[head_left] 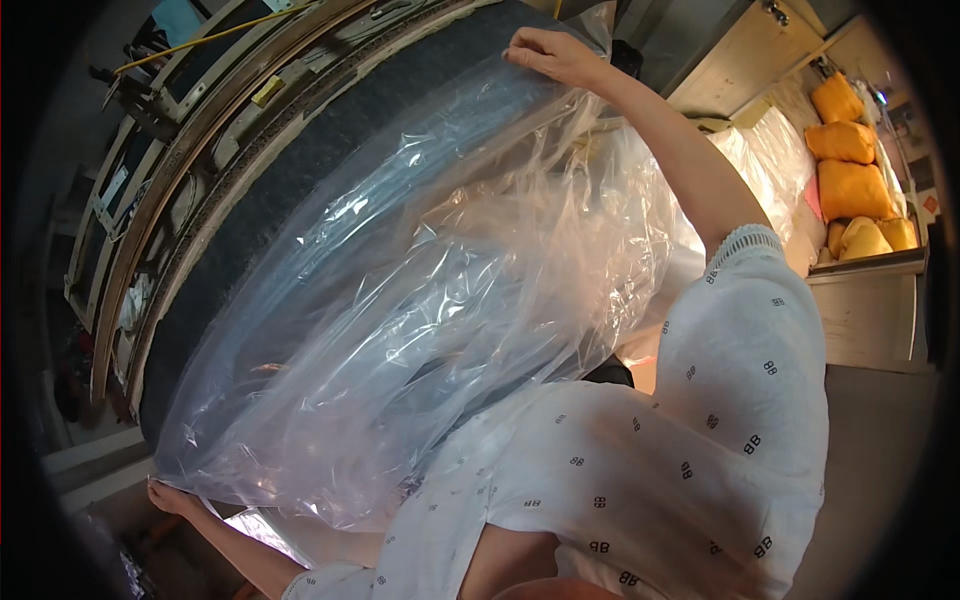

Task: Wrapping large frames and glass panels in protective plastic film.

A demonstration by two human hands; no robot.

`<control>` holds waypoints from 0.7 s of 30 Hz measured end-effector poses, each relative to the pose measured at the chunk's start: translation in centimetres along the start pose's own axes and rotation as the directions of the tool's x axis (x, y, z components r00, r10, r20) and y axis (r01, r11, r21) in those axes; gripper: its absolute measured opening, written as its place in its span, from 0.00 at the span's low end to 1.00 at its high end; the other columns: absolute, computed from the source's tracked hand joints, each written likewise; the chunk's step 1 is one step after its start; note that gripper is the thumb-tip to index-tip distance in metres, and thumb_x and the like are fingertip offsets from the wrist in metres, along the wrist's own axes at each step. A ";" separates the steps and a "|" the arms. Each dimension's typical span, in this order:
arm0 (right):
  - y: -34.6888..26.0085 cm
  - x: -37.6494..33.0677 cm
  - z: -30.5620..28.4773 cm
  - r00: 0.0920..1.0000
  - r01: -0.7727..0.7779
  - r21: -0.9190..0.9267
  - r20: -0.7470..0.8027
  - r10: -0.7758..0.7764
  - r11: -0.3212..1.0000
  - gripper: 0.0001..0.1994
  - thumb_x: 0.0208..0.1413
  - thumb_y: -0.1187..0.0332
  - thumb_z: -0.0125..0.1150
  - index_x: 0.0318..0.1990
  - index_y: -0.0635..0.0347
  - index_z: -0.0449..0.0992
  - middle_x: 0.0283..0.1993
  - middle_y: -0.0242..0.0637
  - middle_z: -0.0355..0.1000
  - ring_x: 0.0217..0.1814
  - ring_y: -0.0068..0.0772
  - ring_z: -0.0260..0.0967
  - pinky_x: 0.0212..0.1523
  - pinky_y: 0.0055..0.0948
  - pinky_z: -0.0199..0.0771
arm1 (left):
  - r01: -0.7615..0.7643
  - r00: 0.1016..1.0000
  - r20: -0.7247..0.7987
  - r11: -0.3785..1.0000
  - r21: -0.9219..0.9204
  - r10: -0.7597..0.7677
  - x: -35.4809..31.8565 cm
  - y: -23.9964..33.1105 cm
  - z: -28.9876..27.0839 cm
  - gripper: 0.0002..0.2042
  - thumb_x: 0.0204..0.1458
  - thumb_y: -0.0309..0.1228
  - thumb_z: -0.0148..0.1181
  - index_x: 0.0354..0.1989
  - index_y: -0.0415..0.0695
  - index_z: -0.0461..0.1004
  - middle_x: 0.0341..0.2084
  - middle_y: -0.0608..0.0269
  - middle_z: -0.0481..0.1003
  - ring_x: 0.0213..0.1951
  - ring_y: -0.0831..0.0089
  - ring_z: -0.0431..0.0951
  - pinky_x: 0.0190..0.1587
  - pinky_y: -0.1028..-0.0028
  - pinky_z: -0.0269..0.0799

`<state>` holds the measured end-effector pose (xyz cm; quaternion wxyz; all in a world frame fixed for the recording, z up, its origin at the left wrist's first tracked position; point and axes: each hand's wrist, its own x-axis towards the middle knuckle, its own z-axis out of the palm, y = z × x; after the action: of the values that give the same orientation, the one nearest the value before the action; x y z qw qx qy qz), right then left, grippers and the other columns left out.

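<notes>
the clear plastic sheet (440, 290) is spread across the dark worktop's (240, 222) near side, pinched in the left hand's (174, 498) fingers by its left end, in the right hand's (558, 58) by its right, seemingly to be kept stretched.

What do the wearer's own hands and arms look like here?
The left hand and right hand are ungloved, with bare forearms. The short white right sleeve carries small dark printed motifs and ends in a textured, gathered-looking cuff.
</notes>
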<state>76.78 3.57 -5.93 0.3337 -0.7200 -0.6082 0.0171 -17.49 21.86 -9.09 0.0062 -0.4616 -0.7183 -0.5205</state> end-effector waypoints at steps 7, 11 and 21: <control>-0.7 0.1 0.7 0.988 0.088 0.131 0.116 -0.103 0.988 0.08 0.47 0.62 0.57 0.31 0.56 0.73 0.28 0.35 0.71 0.31 0.33 0.68 0.33 0.28 0.65 | 0.315 0.936 0.229 0.925 -0.212 -0.267 -0.9 1.7 -8.0 0.16 0.55 0.37 0.49 0.46 0.38 0.66 0.40 0.59 0.70 0.40 0.69 0.69 0.43 0.73 0.65; -1.4 0.2 1.6 0.992 0.119 -0.063 -0.032 -0.121 0.991 0.09 0.46 0.61 0.58 0.31 0.56 0.73 0.29 0.34 0.71 0.31 0.33 0.68 0.33 0.28 0.65 | 0.277 0.944 0.272 0.900 -0.337 -0.188 -2.7 1.3 -11.4 0.16 0.55 0.37 0.50 0.47 0.38 0.66 0.40 0.60 0.70 0.41 0.70 0.69 0.44 0.74 0.65; 0.1 4.4 -0.8 0.974 0.145 0.136 0.153 -0.166 0.980 0.09 0.51 0.65 0.55 0.37 0.59 0.71 0.38 0.30 0.66 0.42 0.23 0.63 0.46 0.21 0.62 | 0.090 0.978 0.194 0.994 -0.057 -0.077 -6.5 3.3 -10.1 0.16 0.54 0.37 0.51 0.46 0.41 0.69 0.39 0.65 0.72 0.39 0.76 0.69 0.41 0.77 0.66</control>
<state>78.42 7.10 -3.66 0.3272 -0.6441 -0.6859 0.0878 -16.34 10.04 -5.23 -0.1001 -0.4790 -0.7169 -0.4966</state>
